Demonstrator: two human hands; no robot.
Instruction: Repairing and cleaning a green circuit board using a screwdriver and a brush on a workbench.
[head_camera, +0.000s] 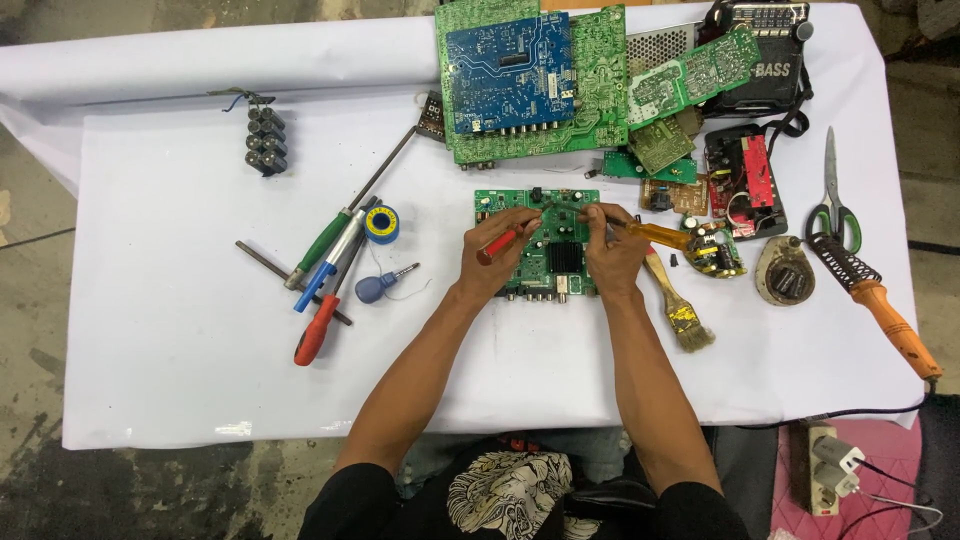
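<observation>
Green circuit board (548, 250) under both hands' fingers (520, 222)

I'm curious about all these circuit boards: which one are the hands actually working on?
The small green circuit board lying alone at the table's middle, under both hands; the others, including the blue board, are heaped at the far edge.

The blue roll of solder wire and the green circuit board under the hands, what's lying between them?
In the head view, nothing: only bare white table cover lies between the solder roll and the green circuit board. The left hand rests on the board's near edge.
</observation>
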